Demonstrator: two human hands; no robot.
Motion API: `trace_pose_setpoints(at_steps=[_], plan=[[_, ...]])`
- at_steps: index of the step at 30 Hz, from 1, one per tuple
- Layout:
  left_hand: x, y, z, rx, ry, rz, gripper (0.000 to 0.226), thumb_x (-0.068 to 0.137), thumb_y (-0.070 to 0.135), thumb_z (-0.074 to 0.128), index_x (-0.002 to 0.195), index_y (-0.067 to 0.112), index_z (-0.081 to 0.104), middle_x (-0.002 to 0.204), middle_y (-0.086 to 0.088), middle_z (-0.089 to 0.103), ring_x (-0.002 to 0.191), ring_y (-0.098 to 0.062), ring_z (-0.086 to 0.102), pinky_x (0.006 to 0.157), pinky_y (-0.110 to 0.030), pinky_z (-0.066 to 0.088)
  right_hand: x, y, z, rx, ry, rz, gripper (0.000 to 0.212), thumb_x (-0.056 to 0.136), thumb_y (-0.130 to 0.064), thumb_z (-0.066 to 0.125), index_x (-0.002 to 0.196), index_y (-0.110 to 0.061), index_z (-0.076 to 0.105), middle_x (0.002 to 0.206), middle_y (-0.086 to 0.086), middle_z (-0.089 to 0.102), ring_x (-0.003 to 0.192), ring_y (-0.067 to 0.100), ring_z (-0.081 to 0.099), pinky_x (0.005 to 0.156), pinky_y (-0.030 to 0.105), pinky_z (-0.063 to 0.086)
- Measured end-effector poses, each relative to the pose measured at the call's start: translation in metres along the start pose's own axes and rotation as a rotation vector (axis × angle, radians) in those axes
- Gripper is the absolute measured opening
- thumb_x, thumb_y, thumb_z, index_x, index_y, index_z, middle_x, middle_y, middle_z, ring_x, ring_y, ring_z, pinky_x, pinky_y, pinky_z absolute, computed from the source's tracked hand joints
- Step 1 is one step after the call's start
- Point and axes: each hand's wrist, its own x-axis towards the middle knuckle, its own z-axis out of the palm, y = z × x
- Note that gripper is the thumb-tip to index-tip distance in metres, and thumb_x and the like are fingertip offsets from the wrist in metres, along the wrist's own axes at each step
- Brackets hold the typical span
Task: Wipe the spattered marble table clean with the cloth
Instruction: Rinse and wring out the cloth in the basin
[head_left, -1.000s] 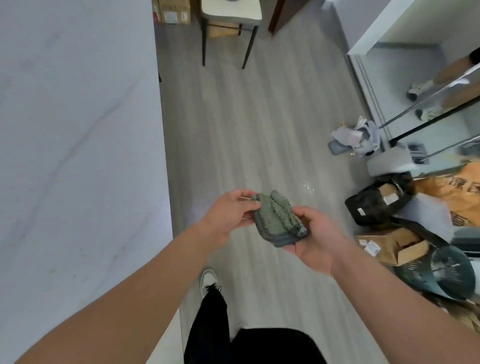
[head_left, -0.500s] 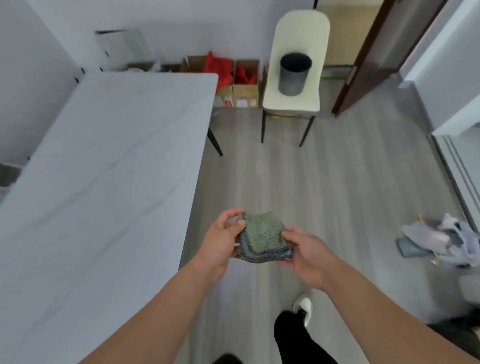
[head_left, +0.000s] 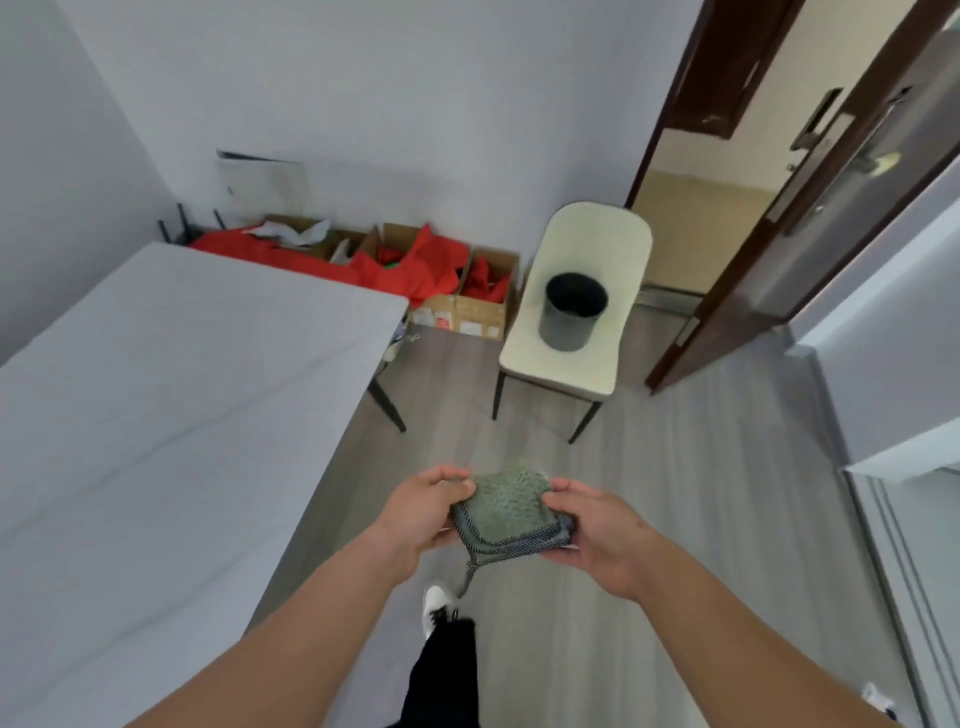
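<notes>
Your left hand (head_left: 421, 512) and right hand (head_left: 597, 535) hold the folded green cloth (head_left: 511, 512) between them at lower centre of the frame, over the grey floor (head_left: 701, 519), not over the table. Left fingers curl over the cloth's left edge; right thumb lies on top at the right edge, with the fingers underneath. A thin loop or thread hangs from the cloth's lower corner. The marble table (head_left: 171, 415) fills the left half of the frame, pale grey with faint veining; spatter cannot be made out on it at this sharpness. One dark table leg (head_left: 387, 402) shows at its far right corner. Between you and the far wall, at upper centre, a cream chair (head_left: 576, 317) stands on the floor with a dark bin (head_left: 571, 312) upright on its seat. Left of the chair, cardboard boxes (head_left: 467, 306) sit against the wall, with red fabric (head_left: 410, 265) spilling over them. A dark brown door (head_left: 810, 208) stands open at upper right. Your white shoe (head_left: 436, 605) and black trouser leg (head_left: 447, 670) show at bottom centre.
</notes>
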Motion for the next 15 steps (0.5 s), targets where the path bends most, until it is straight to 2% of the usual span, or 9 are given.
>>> trace_pose_setpoints(at_steps=[2, 6, 10, 14, 15], plan=[[0.047, 0.037, 0.021, 0.069, -0.031, 0.015, 0.008, 0.098, 0.017, 0.066, 0.105, 0.019, 0.069, 0.081, 0.005, 0.071, 0.071, -0.014, 0.066, 0.064, -0.026, 0.054, 0.029, -0.038, -0.02, 0.031, 0.076, 0.017, 0.021, 0.1, -0.012, 0.062, 0.12, -0.013, 0.069, 0.114, 0.011, 0.077, 0.101, 0.026, 0.075, 0.079, 0.039, 0.061], [0.117, 0.12, 0.07, 0.205, -0.111, 0.088, 0.009, 0.098, 0.014, 0.067, 0.107, 0.012, 0.069, 0.092, -0.004, 0.071, 0.078, -0.016, 0.067, 0.062, -0.024, 0.055, 0.071, -0.108, -0.056, 0.12, 0.182, 0.026, 0.023, 0.1, -0.011, 0.063, 0.122, -0.012, 0.069, 0.113, 0.012, 0.077, 0.106, 0.031, 0.074, 0.076, 0.04, 0.062], [0.18, 0.207, 0.118, 0.34, -0.123, 0.219, 0.011, 0.094, 0.013, 0.072, 0.103, 0.008, 0.073, 0.096, -0.001, 0.07, 0.089, -0.014, 0.063, 0.072, -0.024, 0.048, 0.121, -0.183, -0.099, 0.254, 0.246, -0.034, 0.026, 0.099, -0.011, 0.065, 0.124, -0.01, 0.068, 0.116, 0.013, 0.076, 0.108, 0.032, 0.073, 0.087, 0.047, 0.062], [0.234, 0.254, 0.158, 0.334, -0.113, 0.233, 0.008, 0.094, 0.013, 0.073, 0.098, 0.007, 0.075, 0.089, 0.002, 0.073, 0.08, -0.009, 0.063, 0.06, -0.012, 0.045, 0.17, -0.226, -0.14, 0.309, 0.221, -0.026, 0.027, 0.099, -0.012, 0.065, 0.126, -0.011, 0.068, 0.118, 0.013, 0.076, 0.11, 0.032, 0.072, 0.093, 0.048, 0.06], [0.247, 0.262, 0.168, 0.312, -0.107, 0.216, 0.007, 0.094, 0.014, 0.073, 0.097, 0.009, 0.075, 0.088, 0.001, 0.073, 0.078, -0.01, 0.063, 0.061, -0.013, 0.046, 0.184, -0.235, -0.15, 0.315, 0.216, -0.017, 0.028, 0.099, -0.012, 0.066, 0.126, -0.01, 0.068, 0.118, 0.013, 0.076, 0.111, 0.032, 0.072, 0.094, 0.049, 0.06]])
